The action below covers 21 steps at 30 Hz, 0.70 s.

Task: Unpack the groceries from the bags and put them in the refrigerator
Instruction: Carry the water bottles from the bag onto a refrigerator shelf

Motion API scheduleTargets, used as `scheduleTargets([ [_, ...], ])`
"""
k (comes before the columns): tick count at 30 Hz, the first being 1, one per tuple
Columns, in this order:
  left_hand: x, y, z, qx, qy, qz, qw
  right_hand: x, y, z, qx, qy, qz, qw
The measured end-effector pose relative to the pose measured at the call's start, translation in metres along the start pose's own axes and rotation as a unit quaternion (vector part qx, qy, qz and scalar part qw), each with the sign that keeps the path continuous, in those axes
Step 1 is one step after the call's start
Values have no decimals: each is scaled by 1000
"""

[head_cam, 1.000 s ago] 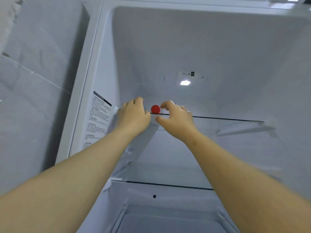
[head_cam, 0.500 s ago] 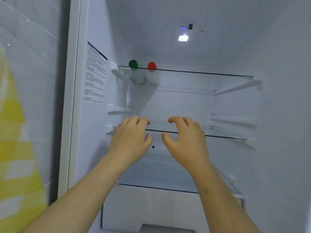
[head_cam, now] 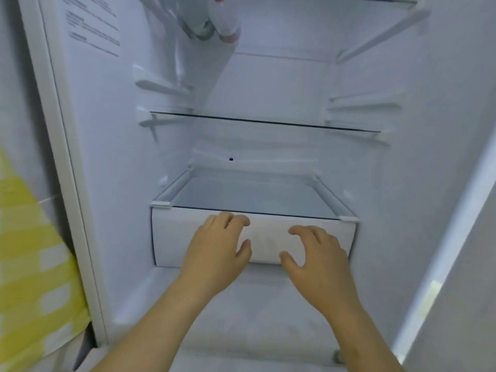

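I look into the open white refrigerator (head_cam: 112, 162). Two bottles lie side by side on the top glass shelf at the upper edge of view: one with a red cap (head_cam: 224, 20) and a second bottle (head_cam: 197, 30) to its left, both seen from below through the glass. My left hand (head_cam: 217, 253) and my right hand (head_cam: 316, 261) hover in front of the white crisper drawer (head_cam: 171, 237) at the bottom, fingers loosely spread, holding nothing. Whether they touch the drawer front cannot be told.
A glass shelf (head_cam: 268, 123) spans the middle of the fridge, and another glass plate (head_cam: 249, 197) covers the drawer. A yellow checked cloth (head_cam: 29, 253) hangs at the left outside the fridge. The grey door edge (head_cam: 461, 210) stands at the right.
Both hands let go of the bottles on the top shelf and dropped down past the middle shelf to the drawer. The view tilted downward with them.
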<state>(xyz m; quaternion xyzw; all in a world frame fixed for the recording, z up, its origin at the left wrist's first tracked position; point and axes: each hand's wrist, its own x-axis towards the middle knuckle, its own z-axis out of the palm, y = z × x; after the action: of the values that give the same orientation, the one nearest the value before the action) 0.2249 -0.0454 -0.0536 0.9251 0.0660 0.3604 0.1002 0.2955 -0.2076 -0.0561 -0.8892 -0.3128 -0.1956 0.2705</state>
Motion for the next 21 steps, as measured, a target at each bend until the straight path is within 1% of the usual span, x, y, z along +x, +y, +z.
scheduleTargets([
  [6,-26,12,30,-49,-63,49,996,-49,14,11,-4,-14,84,996],
  [12,-59,30,52,-92,-133,133,978,-113,14,15,-20,-10,191,981],
  [15,-81,42,60,-128,-174,186,958,-155,9,15,-36,-8,252,967],
  [19,-116,72,66,-186,-206,265,923,-218,4,5,-62,2,355,933],
  [21,-137,92,67,-210,-244,295,900,-252,0,-1,-83,15,399,913],
])
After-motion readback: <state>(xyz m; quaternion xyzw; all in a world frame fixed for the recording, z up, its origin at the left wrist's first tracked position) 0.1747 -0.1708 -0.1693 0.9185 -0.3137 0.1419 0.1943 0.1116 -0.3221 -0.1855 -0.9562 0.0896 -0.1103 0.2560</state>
